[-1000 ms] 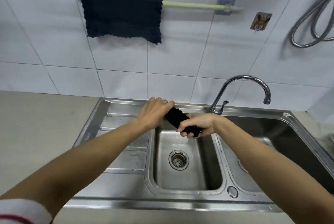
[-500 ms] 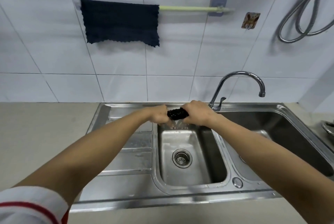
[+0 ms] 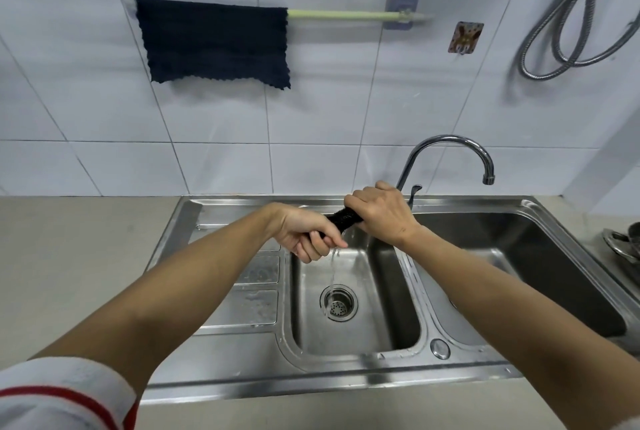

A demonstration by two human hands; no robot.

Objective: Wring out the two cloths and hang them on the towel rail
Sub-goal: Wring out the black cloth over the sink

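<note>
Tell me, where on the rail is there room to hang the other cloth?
The pale green towel rail is bare between the hanging dark blue cloth and the right purple wall bracket. The rail's left stretch is covered by that cloth. Both hands, left hand and right hand, are crowded around the twisted black cloth above the small steel sink basin.

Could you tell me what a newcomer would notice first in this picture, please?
Both hands, left hand and right hand, twist a dark cloth over the small sink basin, water trickling toward the drain. Another dark cloth already hangs on the green rail.
</note>
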